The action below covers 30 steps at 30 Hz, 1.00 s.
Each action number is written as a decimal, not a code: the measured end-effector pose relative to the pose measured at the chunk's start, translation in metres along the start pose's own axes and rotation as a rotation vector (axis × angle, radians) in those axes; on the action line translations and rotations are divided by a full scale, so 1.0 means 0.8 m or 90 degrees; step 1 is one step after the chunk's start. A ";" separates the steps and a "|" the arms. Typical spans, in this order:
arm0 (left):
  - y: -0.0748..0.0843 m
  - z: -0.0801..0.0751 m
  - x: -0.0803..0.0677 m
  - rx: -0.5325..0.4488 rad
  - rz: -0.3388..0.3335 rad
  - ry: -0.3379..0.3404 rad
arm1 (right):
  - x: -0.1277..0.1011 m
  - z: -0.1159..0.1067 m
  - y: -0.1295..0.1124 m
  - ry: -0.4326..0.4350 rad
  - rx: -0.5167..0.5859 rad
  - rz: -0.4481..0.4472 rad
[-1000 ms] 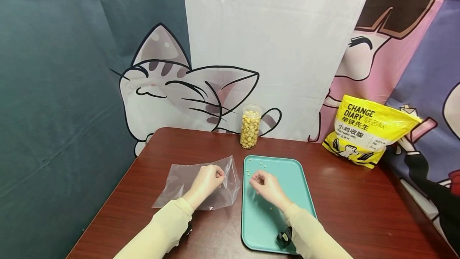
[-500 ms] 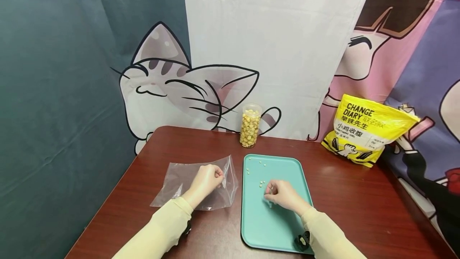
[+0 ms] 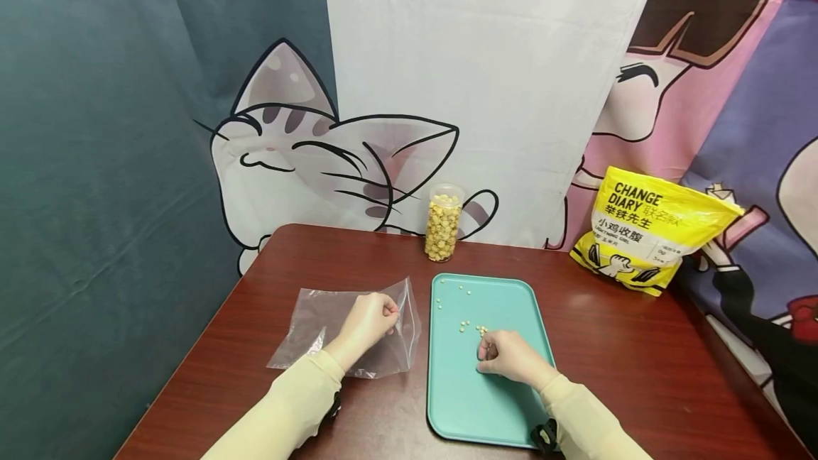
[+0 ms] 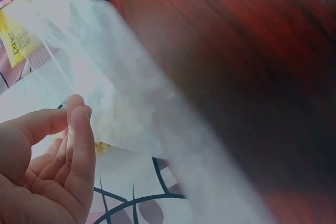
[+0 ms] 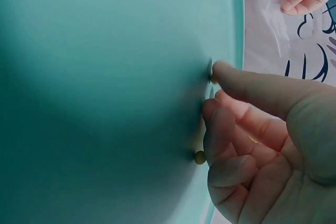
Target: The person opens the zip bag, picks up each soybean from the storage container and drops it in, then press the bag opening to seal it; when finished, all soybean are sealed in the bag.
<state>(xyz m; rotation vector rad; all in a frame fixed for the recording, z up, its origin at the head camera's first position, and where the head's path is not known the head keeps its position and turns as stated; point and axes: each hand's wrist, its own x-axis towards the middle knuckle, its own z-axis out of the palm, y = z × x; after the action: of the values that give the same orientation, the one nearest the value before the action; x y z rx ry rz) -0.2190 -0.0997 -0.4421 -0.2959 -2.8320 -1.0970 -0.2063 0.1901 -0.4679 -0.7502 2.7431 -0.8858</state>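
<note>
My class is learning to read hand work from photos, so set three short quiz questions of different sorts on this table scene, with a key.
1. True or false: the left hand pinches the clear bag.
2. Where do the loose kernels lie? A on the teal tray; B inside the jar; C on the yellow pouch.
3. Fill in: the right hand works with its fingertips down on the ____.

Key: 1 true; 2 A; 3 tray.
</note>
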 end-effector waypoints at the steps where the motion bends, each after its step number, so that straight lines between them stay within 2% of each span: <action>1: 0.000 0.000 0.000 0.000 0.005 0.000 | 0.000 0.001 0.000 0.003 -0.005 -0.004; 9: 0.001 0.000 0.000 -0.004 0.018 -0.001 | 0.001 0.005 0.002 0.014 -0.016 -0.015; 16: 0.003 0.003 0.000 -0.005 0.022 -0.003 | 0.007 0.006 -0.003 0.058 0.010 -0.011; 25: 0.009 0.005 -0.002 -0.016 0.021 -0.010 | 0.022 0.009 -0.028 0.142 0.071 0.006; 30: 0.011 0.008 -0.002 -0.025 0.014 -0.021 | 0.030 0.014 -0.043 0.157 0.078 -0.002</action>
<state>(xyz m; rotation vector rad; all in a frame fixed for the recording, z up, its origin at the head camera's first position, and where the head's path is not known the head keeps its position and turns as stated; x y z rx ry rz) -0.2153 -0.0893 -0.4412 -0.3509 -2.8316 -1.1540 -0.2094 0.1480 -0.4565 -0.6631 2.8607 -1.2091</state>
